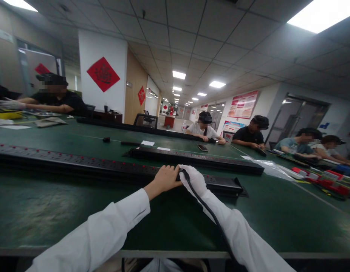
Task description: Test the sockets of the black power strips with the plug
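A long black power strip (87, 161), with a row of sockets and small red parts along its top, lies across the green table in front of me. My left hand (167, 176), bare, grips this strip, its fingers over the top and its thumb on the near side. Right beside it, my right hand (195, 180) in a white glove is closed around the end of a black cable (213, 215), against the strip's top. The glove hides the plug, so I cannot tell whether it sits in a socket. The cable trails down along my right forearm.
A second black power strip (197, 158) lies just beyond, with a phone (202, 147) and paper slips (147, 143) near it. A long black bar (141, 129) lies farther back. Clear plastic wrap (277, 169) and red parts (330, 185) are at right. Several people sit around the table.
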{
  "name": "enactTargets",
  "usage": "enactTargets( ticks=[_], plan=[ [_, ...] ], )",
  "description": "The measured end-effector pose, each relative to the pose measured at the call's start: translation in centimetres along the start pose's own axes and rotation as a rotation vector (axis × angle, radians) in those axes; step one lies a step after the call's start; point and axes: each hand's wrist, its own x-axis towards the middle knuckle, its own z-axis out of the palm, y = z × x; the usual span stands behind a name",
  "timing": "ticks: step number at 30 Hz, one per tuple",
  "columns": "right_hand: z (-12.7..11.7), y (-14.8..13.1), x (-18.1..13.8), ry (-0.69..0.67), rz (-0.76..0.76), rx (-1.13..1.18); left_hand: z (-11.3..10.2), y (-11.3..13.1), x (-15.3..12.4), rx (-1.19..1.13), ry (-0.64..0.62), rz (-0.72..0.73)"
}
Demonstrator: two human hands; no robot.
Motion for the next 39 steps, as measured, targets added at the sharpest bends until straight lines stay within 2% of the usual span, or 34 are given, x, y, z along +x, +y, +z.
enactTargets(
  ticks=[10,18,39],
  plan=[
    [-0.19,-0.16,-0.07,0.021,-0.012,0.009,-0.52,0.15,-0.04,-0.022,-0.035,-0.007],
    [-0.17,-0.07,-0.05,0.009,-0.008,0.008,-0.17,0.10,-0.05,0.002,0.010,0.006],
    [-0.07,-0.13,-0.06,0.010,-0.009,0.005,-0.43,0.10,-0.03,-0.024,-0.041,-0.011]
  ],
)
